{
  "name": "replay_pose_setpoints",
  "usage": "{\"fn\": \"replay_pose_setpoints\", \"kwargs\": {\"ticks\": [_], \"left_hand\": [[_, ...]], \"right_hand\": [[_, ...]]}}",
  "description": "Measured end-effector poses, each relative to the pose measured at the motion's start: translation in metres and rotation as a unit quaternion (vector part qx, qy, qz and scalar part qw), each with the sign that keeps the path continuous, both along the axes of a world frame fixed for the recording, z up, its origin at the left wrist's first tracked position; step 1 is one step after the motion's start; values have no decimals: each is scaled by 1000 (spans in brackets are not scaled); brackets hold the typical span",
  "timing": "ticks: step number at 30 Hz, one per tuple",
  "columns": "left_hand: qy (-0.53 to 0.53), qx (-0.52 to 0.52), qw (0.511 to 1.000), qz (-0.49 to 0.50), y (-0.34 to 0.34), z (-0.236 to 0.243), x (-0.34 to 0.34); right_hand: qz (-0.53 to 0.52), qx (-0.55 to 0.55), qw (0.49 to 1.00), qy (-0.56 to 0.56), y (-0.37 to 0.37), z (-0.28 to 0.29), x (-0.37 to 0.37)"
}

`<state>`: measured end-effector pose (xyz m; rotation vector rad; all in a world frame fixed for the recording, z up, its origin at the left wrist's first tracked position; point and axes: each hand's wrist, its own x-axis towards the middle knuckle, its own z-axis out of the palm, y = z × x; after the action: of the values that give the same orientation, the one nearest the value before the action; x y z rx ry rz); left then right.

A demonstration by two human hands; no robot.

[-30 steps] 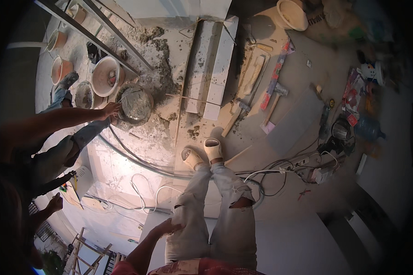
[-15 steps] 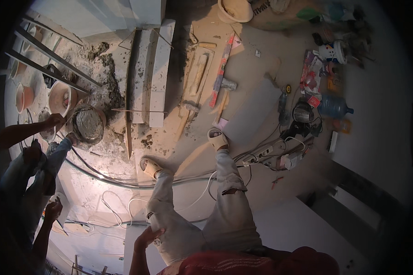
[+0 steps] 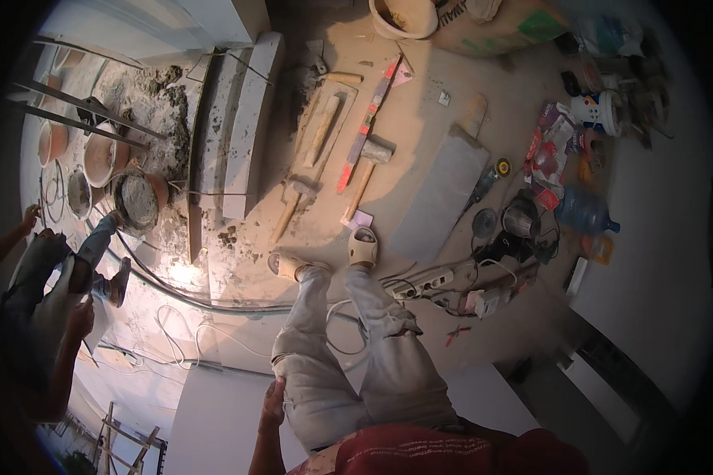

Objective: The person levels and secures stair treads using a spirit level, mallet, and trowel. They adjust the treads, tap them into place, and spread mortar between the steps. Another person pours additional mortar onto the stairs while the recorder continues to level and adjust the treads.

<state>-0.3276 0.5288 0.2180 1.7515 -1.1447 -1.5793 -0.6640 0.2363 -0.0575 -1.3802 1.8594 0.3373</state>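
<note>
My left hand (image 3: 274, 402) hangs beside the left thigh of my pale trousers (image 3: 313, 372), holding nothing visible; its fingers look loosely stretched. My right hand is out of view. On the floor ahead of my sandals lie a mallet (image 3: 376, 152) with a wooden handle, a hammer (image 3: 301, 188), a long red-and-grey level (image 3: 366, 131) and a wooden float (image 3: 322, 131). Right of them rests a wide grey board (image 3: 440, 194). An angle grinder (image 3: 487, 180) lies beside the board.
At the left stands another person (image 3: 63, 277), near a mortar-filled bucket (image 3: 160, 194) and several other buckets. Long slabs (image 3: 253, 134) lie far left of centre. Cables (image 3: 238, 307) cross the floor before my feet, meeting a power strip (image 3: 424, 285). A blue water bottle (image 3: 582, 212) lies right.
My view has shifted and my feet have come closer together. My left hand has slipped from atop my thigh to its side. The other person has drawn a hand back from the buckets.
</note>
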Motion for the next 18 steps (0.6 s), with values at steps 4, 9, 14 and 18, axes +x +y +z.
{"fn": "replay_pose_setpoints", "kwargs": {"ticks": [4,9,14,18], "left_hand": [[112,41,992,36,-24,-11,-37],[342,363,819,285,-75,10,-45],[299,380,828,282,-61,14,-49],[353,404,791,294,-52,15,-67]], "right_hand": [[24,64,998,0,36,99,-59],[119,194,974,-4,62,247,-125],[186,297,935,48,30,345,-157],[198,317,923,92,14,372,-154]]}}
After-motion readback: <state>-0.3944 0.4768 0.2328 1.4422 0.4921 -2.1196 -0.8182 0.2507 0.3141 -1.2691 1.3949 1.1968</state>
